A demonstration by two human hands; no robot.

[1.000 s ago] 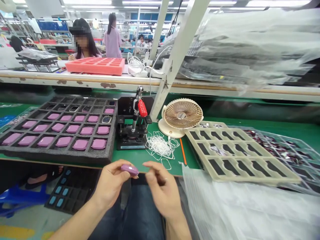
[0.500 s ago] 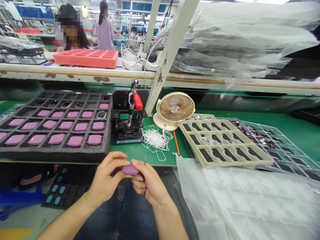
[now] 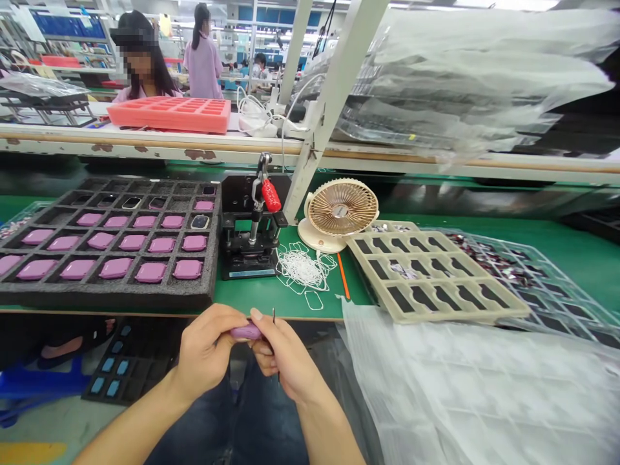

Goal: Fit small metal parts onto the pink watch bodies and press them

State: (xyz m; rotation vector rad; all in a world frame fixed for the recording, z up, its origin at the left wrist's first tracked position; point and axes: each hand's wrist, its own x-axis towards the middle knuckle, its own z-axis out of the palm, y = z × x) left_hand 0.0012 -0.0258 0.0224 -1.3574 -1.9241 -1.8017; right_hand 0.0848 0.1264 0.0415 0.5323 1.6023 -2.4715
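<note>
Between the fingertips of both hands, just in front of the table edge, is a purple watch case [image 3: 246, 332]. My left hand [image 3: 206, 349] is closed on its left end, thumb below and fingers above. My right hand [image 3: 288, 358] presses its thumb on the right end. Tucked in that same hand is a thin dark tool that looks like tweezers [image 3: 274, 316], upright, with most of its length covered by the fingers. A black foam tray [image 3: 111, 296] at left holds several more purple cases in its pockets.
A black clamp press [image 3: 252, 252] with a red handle stands behind my hands. Right of it lie a pile of white ring gaskets [image 3: 304, 270], a fan [image 3: 339, 210], an orange stick [image 3: 343, 276] and a beige tray [image 3: 455, 313]. Plastic sheeting [image 3: 465, 387] hangs over the right front edge.
The purple case has tipped to show a thinner edge and shifted slightly left. My left fingers have closed further around it. The tweezers stand a little further left.
</note>
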